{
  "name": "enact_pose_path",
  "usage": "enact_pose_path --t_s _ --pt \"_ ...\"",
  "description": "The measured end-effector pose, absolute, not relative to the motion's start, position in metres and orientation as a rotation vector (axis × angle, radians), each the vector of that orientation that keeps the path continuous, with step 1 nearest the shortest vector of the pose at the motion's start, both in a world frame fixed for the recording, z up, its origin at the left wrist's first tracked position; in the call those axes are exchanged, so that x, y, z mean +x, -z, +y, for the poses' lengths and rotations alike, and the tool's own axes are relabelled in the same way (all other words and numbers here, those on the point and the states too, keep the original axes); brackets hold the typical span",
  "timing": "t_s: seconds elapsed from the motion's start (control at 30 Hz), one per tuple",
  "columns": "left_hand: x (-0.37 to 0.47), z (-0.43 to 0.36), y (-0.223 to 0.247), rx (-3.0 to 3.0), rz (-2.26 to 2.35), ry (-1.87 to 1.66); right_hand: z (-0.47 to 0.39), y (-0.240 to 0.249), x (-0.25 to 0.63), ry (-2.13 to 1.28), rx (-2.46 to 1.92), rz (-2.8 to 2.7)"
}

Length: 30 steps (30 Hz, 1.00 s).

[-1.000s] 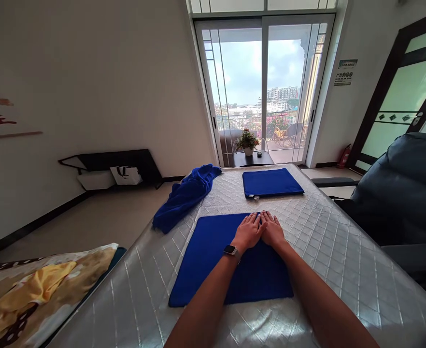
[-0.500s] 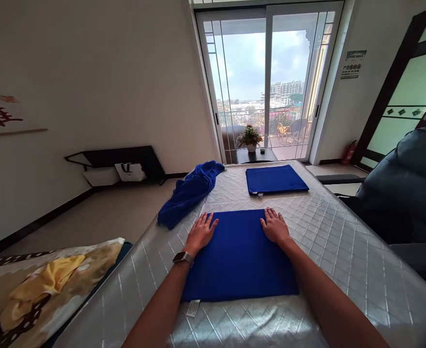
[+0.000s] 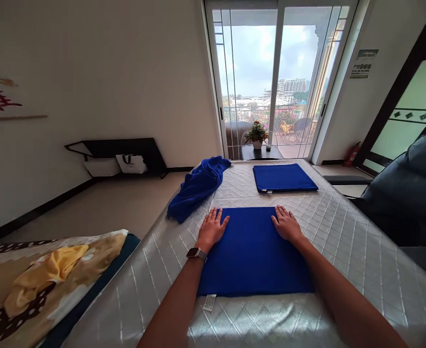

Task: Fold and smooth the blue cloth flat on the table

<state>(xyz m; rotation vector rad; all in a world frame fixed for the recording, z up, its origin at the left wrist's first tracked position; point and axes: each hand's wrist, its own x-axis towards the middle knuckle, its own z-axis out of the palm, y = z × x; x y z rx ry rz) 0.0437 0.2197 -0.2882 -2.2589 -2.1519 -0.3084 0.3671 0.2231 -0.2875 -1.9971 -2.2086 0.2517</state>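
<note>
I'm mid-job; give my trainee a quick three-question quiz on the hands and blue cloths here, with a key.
1. True or false: the left hand overlaps the right hand on the near flat blue cloth.
2. Which wrist wears the watch? a) right b) left c) both
3. Fill in: in the picture, the crumpled blue cloth lies to the ____ of the far folded blue cloth.

Key:
1. False; the hands lie apart, near its two far corners.
2. b
3. left
</note>
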Motion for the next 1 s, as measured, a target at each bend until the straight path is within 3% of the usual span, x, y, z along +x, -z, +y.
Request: enact_pose_path --t_s 0.57,1.0 --pt "0.047 0.213 0.281 -2.267 -2.187 0.331 0.207 0.273 0.361 -0.028 -2.057 -2.270" --pt "0.044 0.220 0.290 -2.268 -2.149 0.395 0.151 0.283 0.364 -0.225 -2.033 -2.275"
